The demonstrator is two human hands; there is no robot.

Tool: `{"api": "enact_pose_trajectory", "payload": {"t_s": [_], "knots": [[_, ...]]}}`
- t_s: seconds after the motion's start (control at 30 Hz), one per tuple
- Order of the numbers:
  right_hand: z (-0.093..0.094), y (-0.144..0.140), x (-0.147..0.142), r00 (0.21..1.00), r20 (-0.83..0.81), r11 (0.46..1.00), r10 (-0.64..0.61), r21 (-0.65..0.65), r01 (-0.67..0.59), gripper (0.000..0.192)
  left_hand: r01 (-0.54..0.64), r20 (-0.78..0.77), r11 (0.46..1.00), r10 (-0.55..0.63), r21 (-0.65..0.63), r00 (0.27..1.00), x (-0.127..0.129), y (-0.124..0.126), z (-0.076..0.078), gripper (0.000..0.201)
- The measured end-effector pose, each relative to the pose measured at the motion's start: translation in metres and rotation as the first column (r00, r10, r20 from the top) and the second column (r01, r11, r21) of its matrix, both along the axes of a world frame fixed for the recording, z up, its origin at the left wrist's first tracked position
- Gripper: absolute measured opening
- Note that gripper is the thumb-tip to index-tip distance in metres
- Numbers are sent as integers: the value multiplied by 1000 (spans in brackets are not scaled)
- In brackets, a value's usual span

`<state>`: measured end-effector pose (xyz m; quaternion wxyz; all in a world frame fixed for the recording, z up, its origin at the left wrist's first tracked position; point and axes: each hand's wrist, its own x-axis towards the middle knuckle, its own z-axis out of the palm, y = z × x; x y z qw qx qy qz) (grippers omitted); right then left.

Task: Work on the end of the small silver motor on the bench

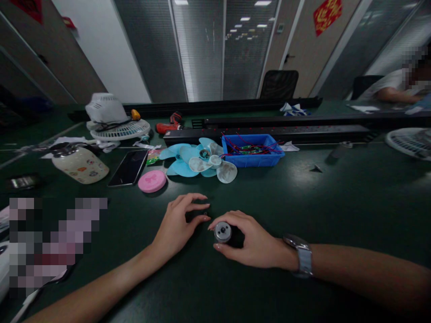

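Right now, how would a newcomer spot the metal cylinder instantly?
On the dark green table, find the blue bin, then come nearer to the right hand, wearing a watch. Its fingers curl around the grey metal cylinder; unlike the pink disc, its round top has dark holes.

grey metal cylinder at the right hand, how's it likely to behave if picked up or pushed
The grey metal cylinder looks solid, so it's probably stiff and fairly heavy for its size. Its round outline suggests it could roll if laid on its side. Its smooth-looking surface might be slippery.
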<state>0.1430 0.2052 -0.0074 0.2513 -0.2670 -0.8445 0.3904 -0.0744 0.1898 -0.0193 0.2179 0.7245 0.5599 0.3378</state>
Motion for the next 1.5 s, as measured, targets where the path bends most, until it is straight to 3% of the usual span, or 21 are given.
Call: {"api": "enact_pose_trajectory", "payload": {"t_s": [0.17,0.33,0.57,0.9,1.23,1.5], "knots": [[1,0,0,1000,6,1000,-2,-4,2,33,-17,-60,1000,17,5,998,1,1,5,24],[0,1,0,1000,1,1000,6,0,-6,35,-106,35,983,102,148,994,2,-5,16,13],[-4,2,-2,1000,13,1000,-7,24,6,30,48,201,972,-96,232,975,18,-27,25,15],[-11,0,0,999,-48,998,-7,62,10,27,176,95,947,-208,270,974,21,-27,30,18],[-11,2,-2,1000,-30,998,3,70,-1,24,267,40,944,-280,196,959,19,-22,35,26],[-9,1,-1,1000,-13,999,1,53,0,26,293,143,954,-300,68,943,18,-20,34,22]]}}
